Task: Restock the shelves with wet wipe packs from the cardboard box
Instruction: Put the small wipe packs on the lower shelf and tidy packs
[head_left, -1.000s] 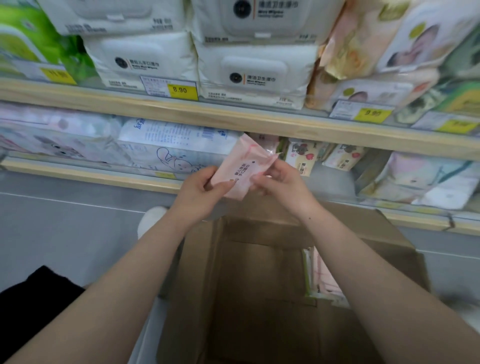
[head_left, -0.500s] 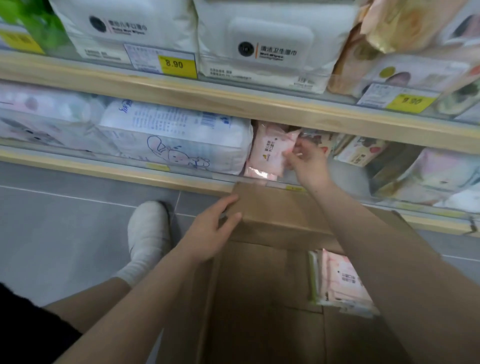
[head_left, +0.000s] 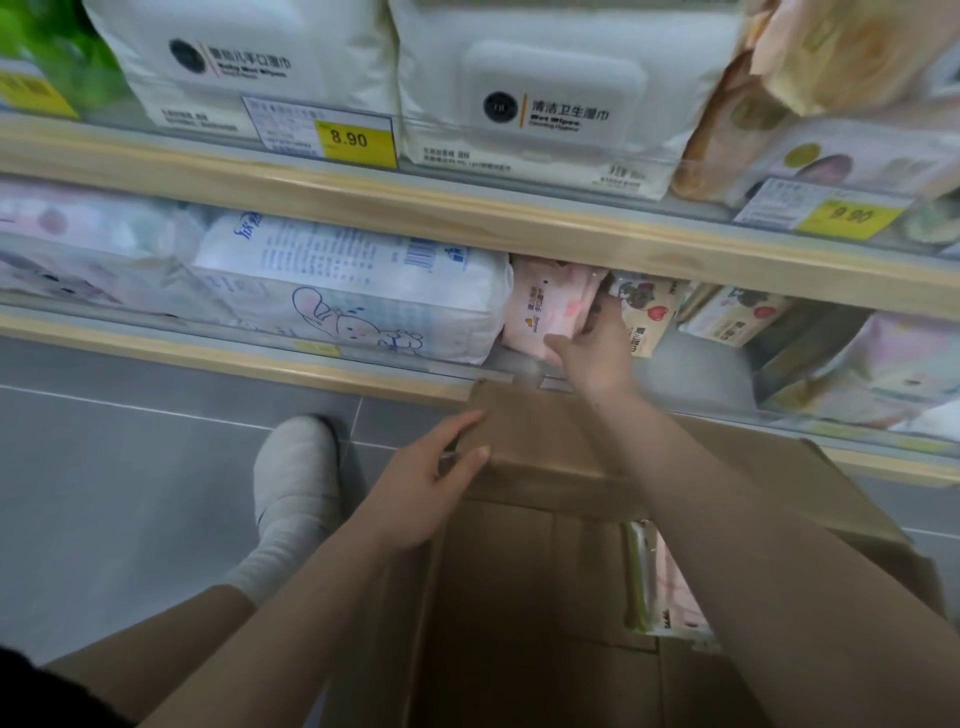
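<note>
Your right hand (head_left: 592, 348) grasps the small pink wet wipe pack (head_left: 545, 306) on the lower wooden shelf (head_left: 260, 358), beside a large white bunny-printed pack (head_left: 353, 296). Your left hand (head_left: 426, 483), fingers relaxed, rests on the brown cardboard box (head_left: 535, 571) flap.

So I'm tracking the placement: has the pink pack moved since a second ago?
Yes. The pink pack went from above the cardboard box into the lower shelf, beside the white rabbit pack; the right hand holds it.
</note>
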